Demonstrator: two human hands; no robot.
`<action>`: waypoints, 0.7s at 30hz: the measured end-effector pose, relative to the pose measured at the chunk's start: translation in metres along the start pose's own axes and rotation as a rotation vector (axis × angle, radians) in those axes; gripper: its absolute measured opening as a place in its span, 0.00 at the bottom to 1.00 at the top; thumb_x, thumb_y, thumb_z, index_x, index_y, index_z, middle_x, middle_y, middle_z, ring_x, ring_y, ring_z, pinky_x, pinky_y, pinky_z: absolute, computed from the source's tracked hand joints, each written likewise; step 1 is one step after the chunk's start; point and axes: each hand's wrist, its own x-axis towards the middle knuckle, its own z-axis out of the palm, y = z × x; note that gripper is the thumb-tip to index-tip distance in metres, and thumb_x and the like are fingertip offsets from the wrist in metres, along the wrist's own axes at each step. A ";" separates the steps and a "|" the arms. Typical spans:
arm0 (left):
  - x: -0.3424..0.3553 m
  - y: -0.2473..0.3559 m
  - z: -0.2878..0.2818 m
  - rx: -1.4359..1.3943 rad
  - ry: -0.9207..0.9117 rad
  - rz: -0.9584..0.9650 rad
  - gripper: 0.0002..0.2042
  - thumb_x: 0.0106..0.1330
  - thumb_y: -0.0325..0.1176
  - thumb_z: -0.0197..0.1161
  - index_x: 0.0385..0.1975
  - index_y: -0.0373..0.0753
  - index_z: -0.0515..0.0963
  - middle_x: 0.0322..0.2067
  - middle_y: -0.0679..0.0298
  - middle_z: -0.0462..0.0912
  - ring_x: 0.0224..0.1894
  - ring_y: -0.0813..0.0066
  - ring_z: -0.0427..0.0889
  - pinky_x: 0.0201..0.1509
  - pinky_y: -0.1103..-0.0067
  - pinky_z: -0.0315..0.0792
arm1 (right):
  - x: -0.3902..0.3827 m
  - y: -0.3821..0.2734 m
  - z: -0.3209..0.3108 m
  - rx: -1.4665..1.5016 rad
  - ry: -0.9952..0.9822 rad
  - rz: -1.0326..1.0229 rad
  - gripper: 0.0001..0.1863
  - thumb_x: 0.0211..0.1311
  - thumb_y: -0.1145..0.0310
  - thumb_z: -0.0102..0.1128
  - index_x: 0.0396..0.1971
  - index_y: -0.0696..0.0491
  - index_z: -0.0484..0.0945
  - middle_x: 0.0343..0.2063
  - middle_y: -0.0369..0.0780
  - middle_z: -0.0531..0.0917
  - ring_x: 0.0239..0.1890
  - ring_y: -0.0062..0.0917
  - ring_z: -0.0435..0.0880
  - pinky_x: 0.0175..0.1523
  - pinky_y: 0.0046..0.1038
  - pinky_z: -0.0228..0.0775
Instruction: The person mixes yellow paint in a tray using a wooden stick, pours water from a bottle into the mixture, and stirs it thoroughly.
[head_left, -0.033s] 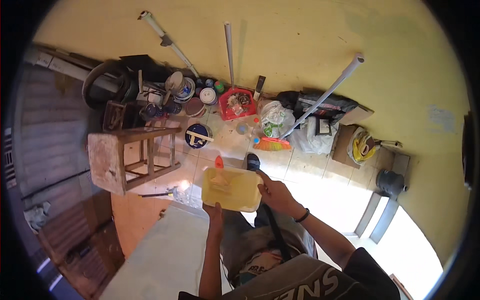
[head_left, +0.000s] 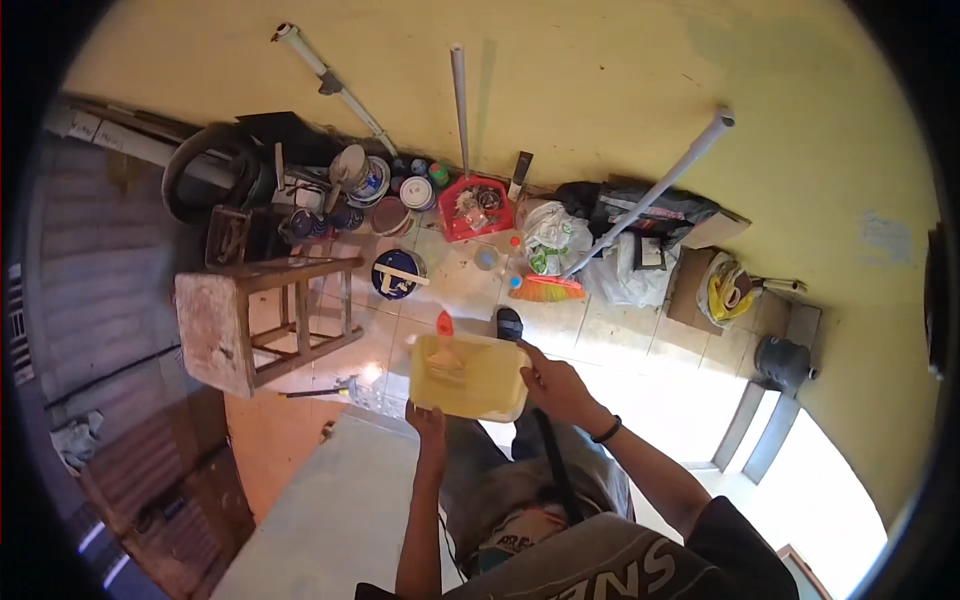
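Observation:
I hold a pale yellow plastic tub [head_left: 479, 385] over my legs, gripped by both hands. My left hand [head_left: 427, 425] has its fingers closed on the tub's lower-left edge, and my right hand [head_left: 555, 385] grips its right side with the thumb on the rim. A red-handled paintbrush [head_left: 445, 335] stands in the tub's left part, its head down in pale yellow contents that I cannot make out clearly. Below to the left is a whitish flat surface [head_left: 310, 510].
A wooden stool [head_left: 212, 330] lies on its side on the tiled floor [head_left: 545, 330]. A blue bucket [head_left: 390, 285] with a stick, a red dustpan [head_left: 455, 220], a broom [head_left: 555, 287], paint cans [head_left: 415, 194], plastic bags [head_left: 625, 280] and a cardboard box [head_left: 685, 285] stand along the yellow wall [head_left: 800, 180].
The tub, the brush in it and both hands have shifted very slightly to the right in the view.

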 end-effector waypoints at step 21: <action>0.468 -0.087 -0.243 0.583 -0.025 0.417 0.30 0.90 0.52 0.47 0.80 0.38 0.60 0.68 0.52 0.74 0.71 0.62 0.73 0.78 0.64 0.65 | 0.364 0.334 0.238 -0.310 -0.352 -0.034 0.31 0.78 0.62 0.56 0.78 0.48 0.65 0.35 0.54 0.89 0.40 0.53 0.90 0.48 0.54 0.81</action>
